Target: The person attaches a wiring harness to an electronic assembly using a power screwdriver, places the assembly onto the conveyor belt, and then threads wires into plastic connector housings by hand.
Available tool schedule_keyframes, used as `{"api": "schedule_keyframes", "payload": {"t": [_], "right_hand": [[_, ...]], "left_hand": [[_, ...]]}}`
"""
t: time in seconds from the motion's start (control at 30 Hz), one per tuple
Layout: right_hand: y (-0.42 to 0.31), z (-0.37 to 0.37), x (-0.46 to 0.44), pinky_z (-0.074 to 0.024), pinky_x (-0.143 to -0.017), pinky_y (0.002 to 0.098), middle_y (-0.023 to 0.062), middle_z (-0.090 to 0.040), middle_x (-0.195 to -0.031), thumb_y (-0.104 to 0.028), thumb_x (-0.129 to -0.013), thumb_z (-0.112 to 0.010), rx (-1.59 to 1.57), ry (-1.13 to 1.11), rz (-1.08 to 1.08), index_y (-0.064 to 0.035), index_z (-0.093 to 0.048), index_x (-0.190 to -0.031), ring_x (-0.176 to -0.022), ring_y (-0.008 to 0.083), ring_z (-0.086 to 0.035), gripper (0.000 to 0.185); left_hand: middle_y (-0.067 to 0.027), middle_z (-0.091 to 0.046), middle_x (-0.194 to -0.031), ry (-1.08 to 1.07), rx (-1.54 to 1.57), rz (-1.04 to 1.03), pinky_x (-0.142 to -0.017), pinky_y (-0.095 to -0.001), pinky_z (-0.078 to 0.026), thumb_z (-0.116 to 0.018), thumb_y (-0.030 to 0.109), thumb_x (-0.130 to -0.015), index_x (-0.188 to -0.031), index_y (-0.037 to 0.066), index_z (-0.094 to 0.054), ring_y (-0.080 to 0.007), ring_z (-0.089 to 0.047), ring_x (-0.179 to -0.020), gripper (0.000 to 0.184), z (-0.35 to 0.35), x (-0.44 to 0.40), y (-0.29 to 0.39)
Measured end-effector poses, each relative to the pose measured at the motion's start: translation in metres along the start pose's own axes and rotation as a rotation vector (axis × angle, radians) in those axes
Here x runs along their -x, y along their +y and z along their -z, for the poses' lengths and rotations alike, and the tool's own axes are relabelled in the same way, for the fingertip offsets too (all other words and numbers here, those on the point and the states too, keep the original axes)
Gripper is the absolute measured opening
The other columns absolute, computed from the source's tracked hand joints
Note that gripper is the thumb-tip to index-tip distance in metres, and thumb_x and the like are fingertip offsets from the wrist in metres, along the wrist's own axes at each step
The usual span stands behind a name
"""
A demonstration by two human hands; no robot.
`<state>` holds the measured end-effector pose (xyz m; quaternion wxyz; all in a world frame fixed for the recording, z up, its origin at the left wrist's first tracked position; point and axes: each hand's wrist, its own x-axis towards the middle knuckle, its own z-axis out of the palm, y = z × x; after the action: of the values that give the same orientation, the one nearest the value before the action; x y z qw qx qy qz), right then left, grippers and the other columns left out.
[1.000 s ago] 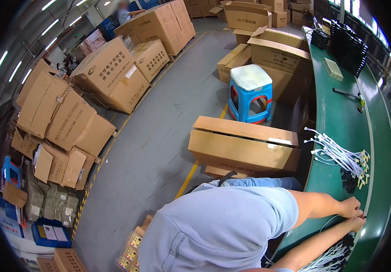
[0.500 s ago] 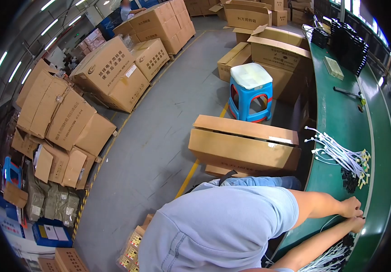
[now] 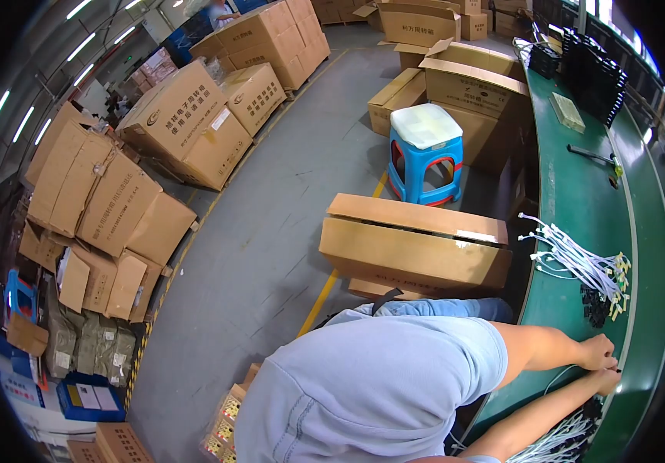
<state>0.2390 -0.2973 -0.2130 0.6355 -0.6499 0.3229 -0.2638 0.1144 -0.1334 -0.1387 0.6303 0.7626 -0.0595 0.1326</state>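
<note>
My left hand [image 3: 598,353] is closed, fingers pinched together low over the green workbench [image 3: 571,316]. Just below it in the view, my right hand [image 3: 605,380] is also closed, and its fingertips meet those of the left. A tiny dark piece shows at the fingertips, too small to name. One thin pale cable [image 3: 560,374] curves between my forearms towards the hands; its end is hidden. Near my left hand lie small black parts [image 3: 595,306] and a bundle of white cables [image 3: 575,258] with yellowish connectors. More white cables [image 3: 560,440] lie beside my right forearm.
Farther along the bench are a hammer-like tool [image 3: 591,156], a pale block [image 3: 568,113] and black racks [image 3: 591,73]. Beside the bench stand a long carton [image 3: 417,251] and a blue stool [image 3: 426,158]. Stacked cartons [image 3: 186,123] line the aisle; another person [image 3: 220,14] is far back.
Both hands stay together in almost the same place, with only slight finger movement. The view has shifted a little.
</note>
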Motion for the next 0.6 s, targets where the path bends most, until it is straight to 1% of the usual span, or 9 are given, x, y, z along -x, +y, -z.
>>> {"api": "schedule_keyframes", "payload": {"t": [0.03,0.1,0.23,0.33,0.4,0.43,0.5,0.53,0.6], "right_hand": [[0.001,-0.002,-0.002,-0.0529,-0.061,0.0341,0.0121,-0.069,-0.08,-0.016,-0.073,-0.055,0.001,0.0,0.0,0.0036,-0.069,-0.078,-0.074,0.0227,-0.066,0.024],[-0.012,-0.002,0.016,-0.0529,-0.062,0.034,0.012,-0.069,-0.081,-0.016,-0.074,-0.056,-0.215,0.045,-0.176,0.0039,-0.068,-0.078,-0.075,0.0227,-0.066,0.024],[-0.012,0.0,0.018,-0.053,-0.062,0.0342,0.012,-0.069,-0.081,-0.017,-0.075,-0.055,-0.116,0.028,-0.139,0.0048,-0.068,-0.077,-0.075,0.023,-0.066,0.025],[-0.023,0.003,0.037,-0.0527,-0.063,0.0344,0.012,-0.069,-0.081,-0.017,-0.076,-0.054,-0.236,0.047,-0.2,0.004,-0.068,-0.079,-0.075,0.0227,-0.066,0.025],[-0.032,0.012,0.053,-0.0568,-0.058,0.0404,0.0192,-0.066,-0.078,-0.011,-0.077,-0.052,-0.099,-0.042,0.052,0.0107,-0.061,-0.073,-0.07,0.0291,-0.066,0.024],[-0.014,0.007,0.027,-0.0568,-0.058,0.0404,0.0192,-0.066,-0.078,-0.011,-0.077,-0.052,-0.096,-0.04,0.054,0.0107,-0.061,-0.073,-0.07,0.0291,-0.066,0.024],[0.033,-0.006,-0.041,-0.0497,-0.074,0.0392,0.0108,-0.069,-0.091,-0.029,-0.08,-0.057,0.162,-0.007,0.097,-0.001,-0.07,-0.086,-0.087,0.0252,-0.065,0.031],[0.032,-0.006,-0.04,-0.0497,-0.074,0.0392,0.0108,-0.069,-0.091,-0.029,-0.08,-0.057,0.164,-0.007,0.097,-0.001,-0.07,-0.086,-0.087,0.0252,-0.065,0.031],[0.03,-0.005,-0.038,-0.0488,-0.076,0.0402,0.0095,-0.069,-0.096,-0.035,-0.082,-0.056,0.113,-0.032,-0.01,-0.0058,-0.07,-0.09,-0.092,0.0276,-0.065,0.033]], "left_hand": [[-0.0211,-0.064,-0.073,-0.003,0.008,0.007,-0.066,-0.0411,-0.05,-0.062,0.033,-0.077,-0.067,-0.002,-0.063,-0.0346,-0.063,-0.072,0.037,0.002,0.001,0.001],[-0.021,-0.064,-0.074,-0.007,0.017,0.014,-0.067,-0.041,-0.05,-0.062,0.033,-0.077,-0.067,-0.002,-0.063,-0.0346,-0.063,-0.072,0.036,0.001,0.001,0.001],[-0.0206,-0.064,-0.072,0.004,0.014,-0.006,-0.066,-0.0403,-0.05,-0.062,0.032,-0.076,-0.066,-0.001,-0.063,-0.0343,-0.063,-0.07,0.035,0.0,0.001,-0.001],[-0.0202,-0.064,-0.071,0.011,0.025,-0.02,-0.065,-0.0399,-0.05,-0.062,0.031,-0.076,-0.066,-0.001,-0.062,-0.0341,-0.063,-0.069,0.034,-0.001,0.0,-0.002],[-0.0201,-0.063,-0.071,0.017,0.028,-0.035,-0.064,-0.0398,-0.05,-0.062,0.031,-0.076,-0.065,-0.001,-0.062,-0.034,-0.063,-0.069,0.034,-0.003,-0.001,-0.003],[-0.0202,-0.063,-0.071,0.017,0.032,-0.022,-0.064,-0.0397,-0.05,-0.062,0.03,-0.076,-0.065,-0.001,-0.062,-0.0339,-0.063,-0.069,0.033,-0.002,0.0,-0.003],[-0.0202,-0.064,-0.071,0.019,0.035,-0.01,-0.064,-0.0397,-0.05,-0.062,0.03,-0.076,-0.065,-0.001,-0.062,-0.0337,-0.063,-0.069,0.033,-0.001,0.0,-0.002],[-0.0202,-0.064,-0.071,0.021,0.034,-0.022,-0.064,-0.0399,-0.05,-0.062,0.03,-0.075,-0.065,-0.001,-0.062,-0.0338,-0.063,-0.069,0.033,-0.002,-0.001,-0.004],[-0.0201,-0.064,-0.072,0.024,0.034,-0.033,-0.064,-0.0401,-0.05,-0.062,0.03,-0.075,-0.065,-0.001,-0.062,-0.0339,-0.063,-0.069,0.033,-0.005,-0.002,-0.007]]}}
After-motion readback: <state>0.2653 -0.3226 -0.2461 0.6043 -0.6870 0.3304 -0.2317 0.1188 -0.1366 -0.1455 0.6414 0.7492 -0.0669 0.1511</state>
